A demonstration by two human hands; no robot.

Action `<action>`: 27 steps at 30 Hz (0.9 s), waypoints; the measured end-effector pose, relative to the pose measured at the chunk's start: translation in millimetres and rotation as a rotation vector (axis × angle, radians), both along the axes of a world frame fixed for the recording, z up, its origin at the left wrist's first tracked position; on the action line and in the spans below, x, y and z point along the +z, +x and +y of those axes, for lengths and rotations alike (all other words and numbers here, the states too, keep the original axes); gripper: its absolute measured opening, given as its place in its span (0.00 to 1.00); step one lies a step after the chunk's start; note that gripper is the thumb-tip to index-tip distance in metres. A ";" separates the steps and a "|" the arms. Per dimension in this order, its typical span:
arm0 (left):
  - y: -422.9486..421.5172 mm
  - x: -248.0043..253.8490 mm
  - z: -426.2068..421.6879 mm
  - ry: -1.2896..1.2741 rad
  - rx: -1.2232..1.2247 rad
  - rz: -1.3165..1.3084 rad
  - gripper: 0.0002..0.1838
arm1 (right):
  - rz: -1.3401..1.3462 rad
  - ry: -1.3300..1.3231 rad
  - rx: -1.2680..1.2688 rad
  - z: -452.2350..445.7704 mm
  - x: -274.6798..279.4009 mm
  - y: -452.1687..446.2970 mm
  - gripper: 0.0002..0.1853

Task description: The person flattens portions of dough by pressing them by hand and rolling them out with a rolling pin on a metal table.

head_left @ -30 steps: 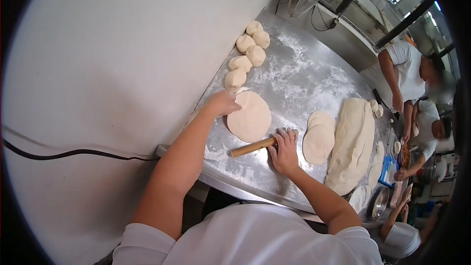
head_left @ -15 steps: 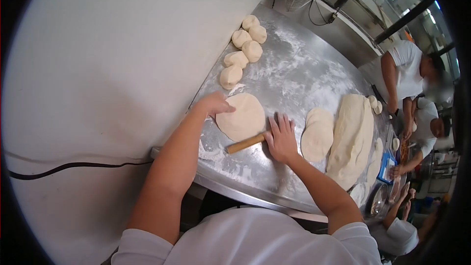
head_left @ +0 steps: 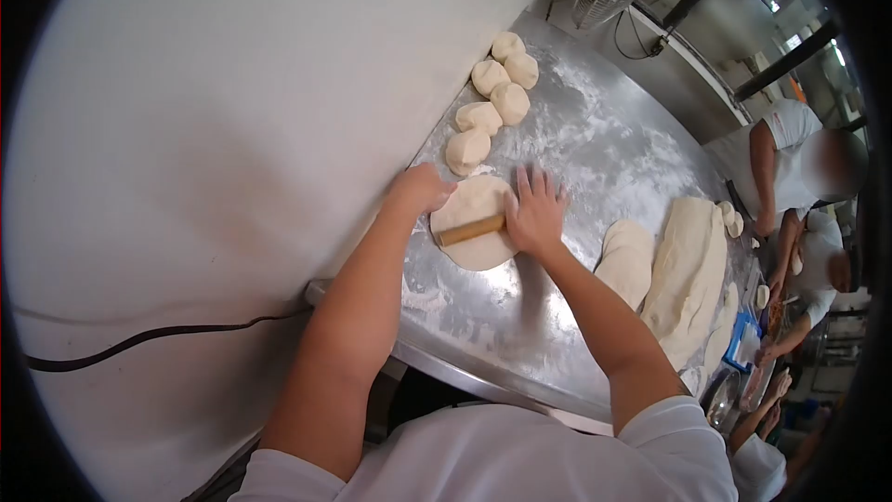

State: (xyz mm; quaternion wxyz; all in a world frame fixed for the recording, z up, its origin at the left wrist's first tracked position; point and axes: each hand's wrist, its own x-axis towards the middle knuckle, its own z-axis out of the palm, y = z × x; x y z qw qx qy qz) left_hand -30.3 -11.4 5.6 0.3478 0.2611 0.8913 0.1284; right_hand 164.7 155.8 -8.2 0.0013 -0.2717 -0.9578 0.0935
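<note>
Round of dough [head_left: 474, 203] under the rolling pin. The round lies flat on the floured metal surface [head_left: 595, 144], close to the wall, and the rolling pin [head_left: 470, 231] rests across its middle. The right hand [head_left: 537, 216] lies over one end of the pin, palm down, its fingers spread apart rather than wrapped about the wood. The left hand [head_left: 420, 190] is at the edge of the round nearest the wall, thumb toward the dough; its other fingers are hidden, so whether they pinch the rim cannot be told.

Beyond the round, six balls of dough [head_left: 510, 104] stand in a loose cluster along the wall — these appear to be the portion not yet rolled. On the right side, flat rounds [head_left: 624, 262] lie overlapping, partly behind the right forearm, and seem to be finished pieces; their exact number cannot be made out. The piece in hand may be judged well along, being already broad and thin-looking. Next to the flat rounds lies a long slab of dough [head_left: 689, 274], apparently undivided; farther off are a blue tray [head_left: 743, 342] and co-workers [head_left: 790, 153] in white shirts.
</note>
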 end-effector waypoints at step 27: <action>92.8 25.7 30.8 0.501 0.372 -0.797 0.20 | -0.270 -0.526 0.218 -120.3 124.9 182.4 0.15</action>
